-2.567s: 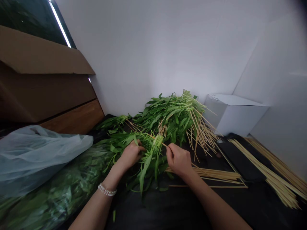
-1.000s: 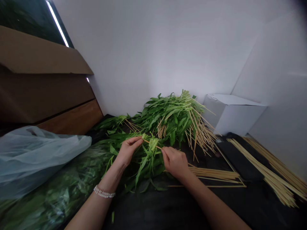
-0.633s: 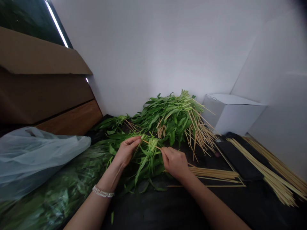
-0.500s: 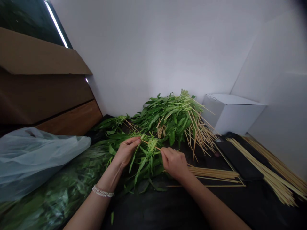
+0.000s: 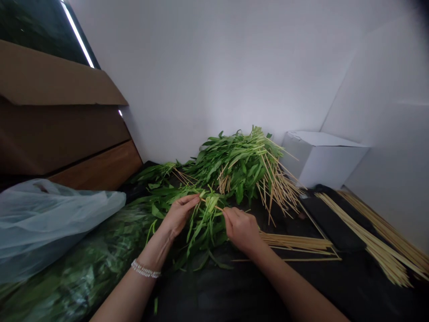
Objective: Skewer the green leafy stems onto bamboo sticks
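Observation:
My right hand (image 5: 243, 228) is closed round the lower end of a thin wooden skewer (image 5: 218, 208). Threaded along that skewer is a clump of leafy greens (image 5: 210, 203), its long leaves hanging down over the black surface. At the skewer's other end my left hand (image 5: 182, 212), with a beaded bracelet at the wrist, pinches a pale green stem (image 5: 202, 194) between thumb and fingers. The fingertips partly hide where stem and skewer meet.
Behind lies a large heap of skewered greens (image 5: 241, 156). Loose skewers (image 5: 298, 243) and a pale skewer bundle (image 5: 372, 241) are on the right, near a white box (image 5: 331, 156). A plastic bag (image 5: 56, 223) and bagged greens (image 5: 87, 268) lie left, below a cardboard box (image 5: 60, 134).
My left hand has shifted slightly right, closer to the clump on the skewer. My right hand keeps its hold on the skewer, almost in the same place.

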`<control>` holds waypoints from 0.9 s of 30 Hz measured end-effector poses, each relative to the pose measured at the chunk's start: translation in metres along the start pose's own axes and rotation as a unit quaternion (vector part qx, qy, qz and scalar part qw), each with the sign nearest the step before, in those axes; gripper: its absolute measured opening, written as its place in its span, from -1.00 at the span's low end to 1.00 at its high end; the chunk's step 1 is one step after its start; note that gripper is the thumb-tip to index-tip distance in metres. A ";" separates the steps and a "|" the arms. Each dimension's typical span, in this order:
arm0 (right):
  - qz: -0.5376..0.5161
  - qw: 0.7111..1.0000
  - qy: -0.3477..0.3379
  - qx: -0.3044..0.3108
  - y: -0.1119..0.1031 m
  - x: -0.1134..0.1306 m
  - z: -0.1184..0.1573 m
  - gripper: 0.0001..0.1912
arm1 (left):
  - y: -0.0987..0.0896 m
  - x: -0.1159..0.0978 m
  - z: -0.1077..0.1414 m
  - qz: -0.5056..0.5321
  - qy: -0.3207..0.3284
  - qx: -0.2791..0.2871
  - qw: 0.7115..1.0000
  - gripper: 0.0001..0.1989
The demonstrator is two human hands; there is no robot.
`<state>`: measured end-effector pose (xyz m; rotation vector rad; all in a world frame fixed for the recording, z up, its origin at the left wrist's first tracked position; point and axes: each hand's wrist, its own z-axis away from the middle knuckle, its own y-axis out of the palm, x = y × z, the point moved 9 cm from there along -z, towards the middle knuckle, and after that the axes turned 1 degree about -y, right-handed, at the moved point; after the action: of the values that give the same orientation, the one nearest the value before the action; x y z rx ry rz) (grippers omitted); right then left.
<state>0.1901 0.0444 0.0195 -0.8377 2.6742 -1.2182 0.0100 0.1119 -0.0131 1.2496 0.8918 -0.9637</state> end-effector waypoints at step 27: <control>0.001 0.998 -0.054 -0.012 0.001 0.013 0.001 -0.69 | 0.039 -0.001 0.018 -0.208 0.056 0.185 0.959 -0.80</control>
<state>0.1787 0.0373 0.0205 -0.8778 2.6074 -1.1084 0.0467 0.0968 0.0032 1.4727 1.1262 -1.4548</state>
